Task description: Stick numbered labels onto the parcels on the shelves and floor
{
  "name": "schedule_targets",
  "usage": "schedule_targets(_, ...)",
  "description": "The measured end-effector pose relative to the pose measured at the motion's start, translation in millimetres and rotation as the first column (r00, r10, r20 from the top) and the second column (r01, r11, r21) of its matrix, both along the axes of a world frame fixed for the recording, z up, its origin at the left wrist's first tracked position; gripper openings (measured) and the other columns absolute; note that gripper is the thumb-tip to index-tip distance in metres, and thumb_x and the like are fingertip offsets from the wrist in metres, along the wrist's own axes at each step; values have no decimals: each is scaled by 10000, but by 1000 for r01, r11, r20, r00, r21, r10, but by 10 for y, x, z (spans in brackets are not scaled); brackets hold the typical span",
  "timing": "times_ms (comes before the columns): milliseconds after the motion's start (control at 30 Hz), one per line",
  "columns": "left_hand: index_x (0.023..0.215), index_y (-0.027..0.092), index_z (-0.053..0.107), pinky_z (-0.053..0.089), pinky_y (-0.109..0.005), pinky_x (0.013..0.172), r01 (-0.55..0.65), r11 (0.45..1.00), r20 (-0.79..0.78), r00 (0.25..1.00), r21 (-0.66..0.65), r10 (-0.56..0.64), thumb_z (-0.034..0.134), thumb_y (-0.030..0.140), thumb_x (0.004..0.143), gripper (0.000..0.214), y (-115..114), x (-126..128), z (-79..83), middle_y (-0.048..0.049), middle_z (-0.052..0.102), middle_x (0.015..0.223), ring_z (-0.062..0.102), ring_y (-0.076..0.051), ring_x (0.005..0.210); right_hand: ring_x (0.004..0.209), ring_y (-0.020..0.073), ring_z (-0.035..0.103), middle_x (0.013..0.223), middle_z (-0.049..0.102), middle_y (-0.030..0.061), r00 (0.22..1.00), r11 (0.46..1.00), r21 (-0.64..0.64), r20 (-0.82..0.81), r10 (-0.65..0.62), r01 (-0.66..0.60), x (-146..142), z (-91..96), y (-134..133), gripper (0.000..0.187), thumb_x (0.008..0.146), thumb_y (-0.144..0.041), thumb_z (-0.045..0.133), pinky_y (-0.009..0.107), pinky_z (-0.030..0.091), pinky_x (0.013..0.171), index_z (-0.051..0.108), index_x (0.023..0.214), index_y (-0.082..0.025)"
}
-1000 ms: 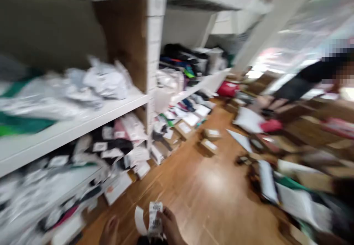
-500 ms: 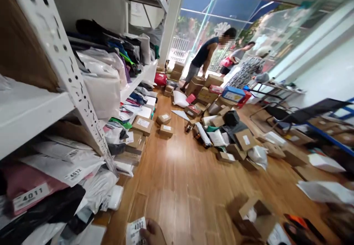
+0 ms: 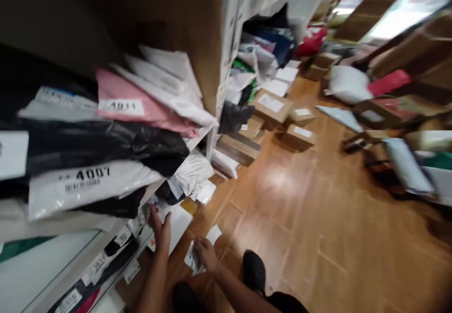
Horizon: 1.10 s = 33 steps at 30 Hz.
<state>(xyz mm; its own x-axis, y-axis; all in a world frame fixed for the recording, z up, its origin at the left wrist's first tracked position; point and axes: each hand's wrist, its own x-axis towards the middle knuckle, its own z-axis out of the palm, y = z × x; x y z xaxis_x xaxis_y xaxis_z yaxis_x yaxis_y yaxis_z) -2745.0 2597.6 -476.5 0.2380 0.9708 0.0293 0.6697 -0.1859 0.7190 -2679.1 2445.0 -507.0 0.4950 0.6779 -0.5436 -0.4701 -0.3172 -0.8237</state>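
Blurring smears most of the view: the print on the strip of white paper number labels (image 3: 192, 259) cannot be read, and both forearms are cut off by the bottom edge. The right hand (image 3: 205, 255) has its grip pinched on that strip, low over the glossy brown wooden floor (image 3: 300, 209). The left hand (image 3: 160, 226) has its grip apart, fingers spread at the lowest parcels of the white metal shelving (image 3: 231, 35), just beside a flat white plastic mailer (image 3: 178, 223). Higher up lie a white mailer marked 4007 (image 3: 88, 181) and a pink plastic mailer (image 3: 141, 108). Brown cardboard boxes (image 3: 271, 106) sit on the floor beyond. Half a second earlier only the right hand showed and people stood by a glass front; now the view has dipped to the lower shelves.
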Motion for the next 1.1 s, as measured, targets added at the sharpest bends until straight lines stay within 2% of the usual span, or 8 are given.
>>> schedule_targets(133, 1483, 171, 154, 151, -454, 1170, -18, 979, 109, 994, 201, -4, 426, 376, 902, 674, -104, 61, -379, -165, 243, 1529, 171, -243, 1431, 498, 106, 432, 565, 501, -36, 882, 950, 177, 446, 155, -256, 281, -372, 466, 288, 792, -397, 512, 224, 343, 522, 632, 910, -164)
schedule_targets(267, 1475, 222, 195, 215, -454, 1152, 33, 908, 171, 979, 418, -114, 402, 328, 920, 602, -142, 123, -572, -137, 280, 1510, 234, -227, 1408, 540, 150, 546, 658, 625, 16, 400, 902, 120, 915, 62, -414, 413, -683, 966, 531, 793, -351, 559, 234, 352, 520, 482, 1283, -159)
schedule_targets(367, 1483, 237, 171, 204, -481, 1151, 159, 824, 46, 975, 544, -219, 364, 301, 931, 588, -140, 75, -653, -118, 234, 1534, 188, -238, 1422, 486, 165, 551, 634, 652, 39, 225, 906, 123, 974, -32, -405, 372, -910, 1324, 511, 823, -311, 506, 246, 328, 475, 449, 1295, -124)
schedule_targets(533, 1395, 165, 346, 183, -583, 1123, 222, 719, -176, 975, 659, -139, 461, 240, 870, 543, -62, -202, -569, -156, 326, 1476, 206, -338, 1397, 467, 144, 545, 668, 620, 8, 250, 905, 287, 944, -213, -313, 238, -1074, 1547, 492, 807, -402, 550, 234, 337, 456, 422, 1188, -119)
schedule_targets(700, 1208, 155, 463, 427, -446, 993, 233, 817, -258, 960, 528, -107, 492, 208, 840, 373, 331, -727, -487, -145, 538, 1217, 503, -276, 1172, 489, 118, 543, 691, 577, -16, 302, 898, 387, 899, -318, -208, 201, -1075, 1495, 375, 801, -462, 595, 222, 393, 495, 423, 971, -175)
schedule_targets(833, 1322, 163, 343, 470, -407, 954, 283, 861, -325, 934, 423, -147, 666, 316, 741, 682, 473, -1011, -472, -132, 534, 1265, 523, -267, 1161, 614, 137, 599, 779, 620, 28, 196, 800, 432, 902, -385, -416, 299, -1159, 1491, 377, 771, -464, 648, 230, 444, 558, 497, 953, -171)
schedule_targets(933, 1188, 185, 541, 434, -471, 980, 321, 811, -481, 875, 490, -57, 644, 290, 761, 452, 330, -914, -473, -134, 533, 1234, 485, -308, 1167, 765, 153, 633, 868, 647, 57, 145, 729, 432, 894, -425, -531, 325, -1204, 1494, 313, 803, -404, 646, 237, 478, 645, 582, 1000, -168)
schedule_targets(1100, 1030, 133, 652, 320, -599, 1034, 305, 712, -478, 877, 632, 48, 616, 206, 759, 283, -42, -468, -735, -186, 434, 1350, 264, -426, 1310, 762, 144, 629, 824, 640, 54, 274, 710, 552, 834, -480, -437, 227, -1205, 1501, 157, 857, -287, 591, 246, 504, 676, 662, 946, -179)
